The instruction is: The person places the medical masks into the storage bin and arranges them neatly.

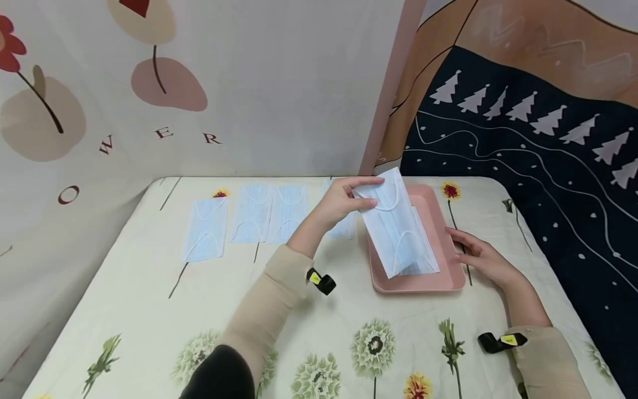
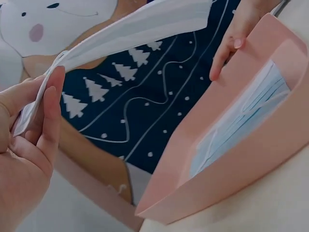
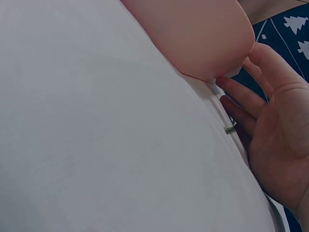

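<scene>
Behind everything hang a white cloth (image 1: 279, 100) with flowers and letters, and a dark blue cloth (image 1: 528, 172) with white trees. In front is my white tabletop (image 1: 344, 310) with flowers all over it. Right of its middle, close to its far edge, sits a pink tray (image 1: 432, 221) with low sides and round corners. My right hand (image 1: 483, 257) is loose, its fingers apart, and just touches the tray's right side. My left hand (image 1: 341, 202) is up by the tray's left side. Its thumb and fingers pinch tight on a thin, light blue face mask (image 1: 386, 227), near the top. This mask tilts in the air over the tray. Another blue mask (image 1: 430, 259) lies flat inside the tray. Four more blue masks (image 1: 205, 230) lie near the far edge, left of the tray; my left arm hides part of one. A small black gadget (image 1: 325, 284) with yellow on it sits at each wrist.
</scene>
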A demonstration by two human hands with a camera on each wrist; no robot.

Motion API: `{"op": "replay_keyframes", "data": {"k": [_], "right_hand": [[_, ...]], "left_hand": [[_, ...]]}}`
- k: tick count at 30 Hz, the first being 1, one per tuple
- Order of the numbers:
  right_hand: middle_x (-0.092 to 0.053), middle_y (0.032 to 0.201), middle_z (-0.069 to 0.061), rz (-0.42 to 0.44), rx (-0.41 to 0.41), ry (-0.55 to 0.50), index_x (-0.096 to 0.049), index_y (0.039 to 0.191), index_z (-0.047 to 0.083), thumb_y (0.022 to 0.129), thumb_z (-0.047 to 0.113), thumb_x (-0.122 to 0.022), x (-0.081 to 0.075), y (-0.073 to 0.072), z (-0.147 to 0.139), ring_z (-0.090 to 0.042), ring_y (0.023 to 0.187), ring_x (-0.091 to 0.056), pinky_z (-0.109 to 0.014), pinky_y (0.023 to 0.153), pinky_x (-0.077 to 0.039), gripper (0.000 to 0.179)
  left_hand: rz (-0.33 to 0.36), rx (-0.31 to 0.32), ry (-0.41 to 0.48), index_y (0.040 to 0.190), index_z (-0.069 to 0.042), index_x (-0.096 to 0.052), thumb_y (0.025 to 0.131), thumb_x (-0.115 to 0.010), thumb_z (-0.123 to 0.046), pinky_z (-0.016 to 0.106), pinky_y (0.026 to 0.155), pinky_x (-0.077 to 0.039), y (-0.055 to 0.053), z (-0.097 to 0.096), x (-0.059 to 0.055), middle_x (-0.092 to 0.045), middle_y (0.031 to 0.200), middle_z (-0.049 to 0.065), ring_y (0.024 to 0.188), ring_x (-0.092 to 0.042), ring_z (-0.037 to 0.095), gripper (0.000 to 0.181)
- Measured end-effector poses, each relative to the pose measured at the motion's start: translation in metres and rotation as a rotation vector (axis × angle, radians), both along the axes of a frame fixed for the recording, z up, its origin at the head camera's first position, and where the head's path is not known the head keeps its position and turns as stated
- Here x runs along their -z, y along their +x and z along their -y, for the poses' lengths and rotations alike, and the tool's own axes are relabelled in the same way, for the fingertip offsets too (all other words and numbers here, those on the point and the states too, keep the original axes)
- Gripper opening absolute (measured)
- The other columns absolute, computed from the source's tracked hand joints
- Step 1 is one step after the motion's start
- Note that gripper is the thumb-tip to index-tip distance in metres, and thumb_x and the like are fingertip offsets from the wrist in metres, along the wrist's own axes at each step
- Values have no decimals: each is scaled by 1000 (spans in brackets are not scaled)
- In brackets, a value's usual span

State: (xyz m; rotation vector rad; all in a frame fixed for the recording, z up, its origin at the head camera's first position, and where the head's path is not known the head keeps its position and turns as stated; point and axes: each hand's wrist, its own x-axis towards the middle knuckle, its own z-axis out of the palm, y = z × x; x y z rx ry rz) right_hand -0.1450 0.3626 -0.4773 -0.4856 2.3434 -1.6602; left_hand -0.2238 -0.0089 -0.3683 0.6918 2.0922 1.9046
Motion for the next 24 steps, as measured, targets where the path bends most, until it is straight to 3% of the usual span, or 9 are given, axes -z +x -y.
{"op": "replay_keyframes", "data": {"k": [6,11,13,20,24], "right_hand": [[-36,147,7,-9,-8,-1,-30,148,0,95,6,-58,0,0,0,6,124,-37,-9,96,-32,60],[-36,147,5,-12,-4,12,-31,148,0,95,7,-59,0,0,0,6,123,-38,-9,96,-32,60],[-36,147,5,-11,-4,13,-31,148,0,95,7,-58,0,0,0,6,123,-38,-9,96,-32,60],[-35,148,2,-11,6,25,-31,147,-1,96,7,-58,0,1,0,7,122,-37,-8,96,-32,59],[-35,149,2,1,13,33,-30,147,-1,96,9,-58,-1,1,1,8,123,-35,-8,96,-31,59]], "left_hand": [[-28,93,-25,125,-11,-65,83,-75,-8,26,78,-48,-12,-26,8,-57,130,-4,103,-55,12,44],[2,146,-86,125,-13,-66,83,-75,-10,21,89,-44,-20,-43,14,-57,129,-8,114,-50,4,44],[17,157,-112,125,-15,-66,83,-75,-10,20,93,-40,-22,-49,17,-57,129,-8,117,-48,3,43],[50,146,-205,120,-25,-69,82,-77,-16,22,91,-43,-28,-66,27,-57,128,-15,113,-50,4,40],[90,160,-193,120,-24,-69,82,-76,-13,22,89,-44,-30,-73,32,-57,127,-14,110,-51,6,40]]}}
